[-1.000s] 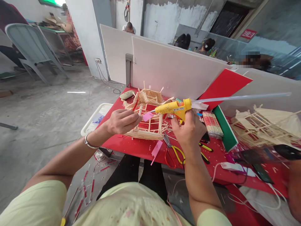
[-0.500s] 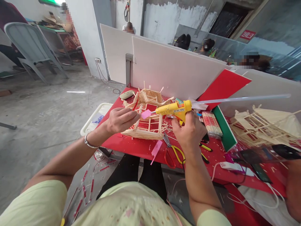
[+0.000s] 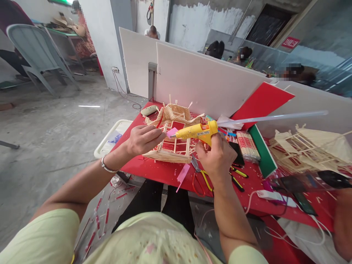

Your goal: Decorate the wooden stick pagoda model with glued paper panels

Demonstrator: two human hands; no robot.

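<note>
Between the fingers of my left hand (image 3: 145, 140) is a small pink paper piece (image 3: 172, 131), held above a model house of thin wooden sticks (image 3: 167, 157). My right hand (image 3: 218, 156) grips a yellow hot glue gun (image 3: 196, 132), its nozzle pointing left and lying over the pink piece. Whether the nozzle touches the paper I cannot tell. A long clear glue stick (image 3: 277, 117) sticks out of the gun's back. On the table's front edge lies another pink paper strip (image 3: 182, 175), beside scissors or pliers with red and yellow handles (image 3: 202, 180).
The red table (image 3: 154, 173) also holds yellow-black pliers (image 3: 238, 178), packed wooden sticks (image 3: 247, 145) and a green board (image 3: 262, 150). A second stick model (image 3: 305, 146) stands at right, near another person's arm (image 3: 342, 220). White panels (image 3: 203, 77) border the back.
My right hand has moved the glue gun left, bringing its nozzle over the pink paper piece. My left hand stays nearly in place, still pinching the paper.
</note>
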